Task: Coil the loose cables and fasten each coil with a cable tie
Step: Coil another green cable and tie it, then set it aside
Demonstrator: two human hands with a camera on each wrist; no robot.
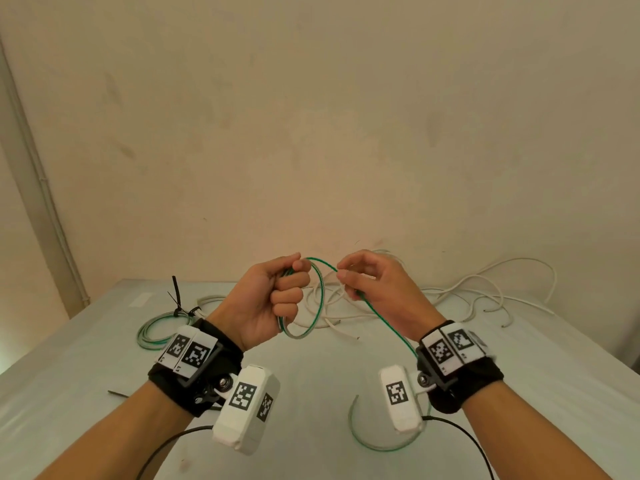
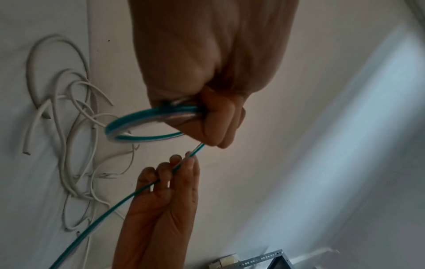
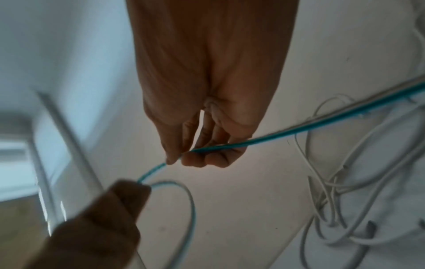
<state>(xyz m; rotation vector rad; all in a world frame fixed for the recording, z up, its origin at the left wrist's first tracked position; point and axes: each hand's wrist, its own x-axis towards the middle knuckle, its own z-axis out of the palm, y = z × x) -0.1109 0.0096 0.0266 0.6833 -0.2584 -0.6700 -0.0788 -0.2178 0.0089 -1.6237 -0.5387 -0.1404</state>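
Note:
My left hand [image 1: 289, 289] is a fist round a small coil of green cable [image 1: 321, 299], held above the table [image 1: 86, 375]. The coil's loops hang out to the right of the fist. My right hand [image 1: 344, 276] pinches the same cable's free run just right of the coil. From there the cable slopes down past my right wrist to a loose loop [image 1: 377, 446] on the table. The left wrist view shows the left hand [image 2: 214, 118] gripping the coil [image 2: 135, 123]. In the right wrist view the right hand [image 3: 181, 157] pinches the green cable [image 3: 299, 128].
A finished green coil [image 1: 152, 336] bound with a black cable tie [image 1: 177, 301] lies at the left. A tangle of white cables [image 1: 457, 292] spreads across the far right of the table. A loose black tie [image 1: 117, 393] lies by my left forearm. The wall stands close behind.

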